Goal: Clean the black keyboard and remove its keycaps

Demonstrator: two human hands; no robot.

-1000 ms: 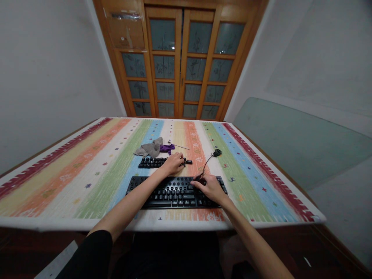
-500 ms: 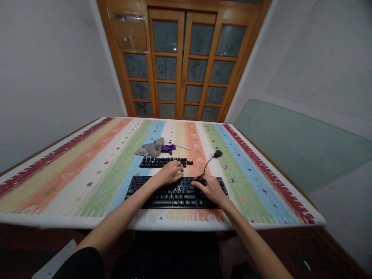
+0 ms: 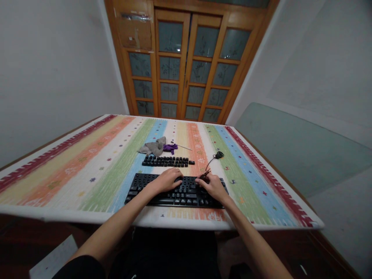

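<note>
A black keyboard (image 3: 136, 190) lies near the front edge of the striped tablecloth (image 3: 87, 170). My left hand (image 3: 165, 181) rests on its upper middle, fingers curled down onto the keys; what they pinch, if anything, is hidden. My right hand (image 3: 214, 186) sits on the keyboard's right part. Its fingertips are closed on a small dark object (image 3: 205, 177) at the keyboard's top edge. Loose black keycaps (image 3: 165, 161) lie in two rows just behind the keyboard.
A grey cloth (image 3: 152, 147), a purple scrap (image 3: 169, 147) and a thin rod (image 3: 185, 147) lie beyond the keycaps. A thin black cable ends in a coil (image 3: 218, 155) at right. Wooden glazed doors (image 3: 186, 66) stand behind the table; a glass sheet (image 3: 290, 143) leans at right.
My left hand has drawn back from the row of loose keycaps onto the keyboard. My right hand stayed at the keyboard's upper right. The view has tilted slightly.
</note>
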